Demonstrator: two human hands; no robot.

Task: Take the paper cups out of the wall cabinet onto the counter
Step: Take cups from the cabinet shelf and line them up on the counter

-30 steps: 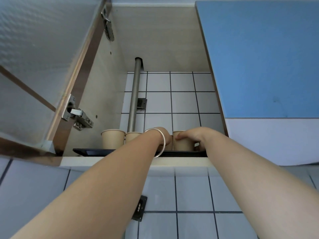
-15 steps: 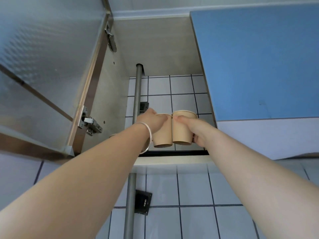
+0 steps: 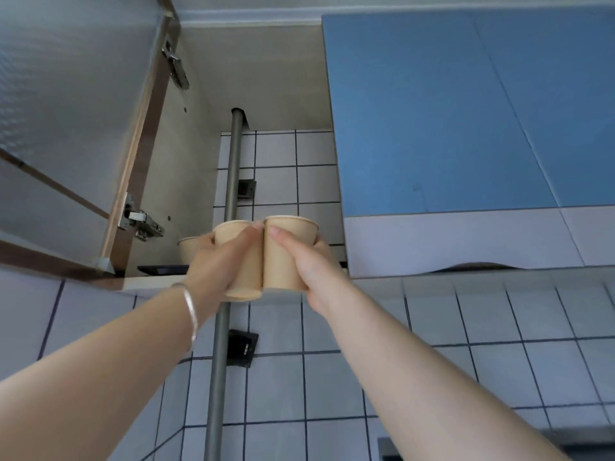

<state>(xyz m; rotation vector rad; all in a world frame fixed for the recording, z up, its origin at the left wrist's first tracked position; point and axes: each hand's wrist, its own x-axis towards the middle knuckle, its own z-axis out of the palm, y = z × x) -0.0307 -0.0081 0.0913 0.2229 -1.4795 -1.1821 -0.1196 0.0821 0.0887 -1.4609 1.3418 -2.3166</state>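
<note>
While both arms are raised toward the open wall cabinet at the centre of the frame, one paper cup is held in each hand. The left hand is wrapped around the left cup, with the thumb laid across its near side. The right hand is wrapped around the right cup, with the thumb pressed on its front. Both cups are held upright, side by side and touching, in front of the cabinet's lower edge and clear of the shelf. A metal bangle is worn on the left wrist.

A third cup is seen inside the cabinet, left of the left hand, standing on a dark tray of which only the front edge is visible. The cabinet door is swung open at the upper left of the frame, carried on two metal hinges. A grey vertical pipe runs through the cabinet and down the tiled wall in the lower part of the frame. A closed blue door is located at the upper right. The counter cannot be identified with certainty.
</note>
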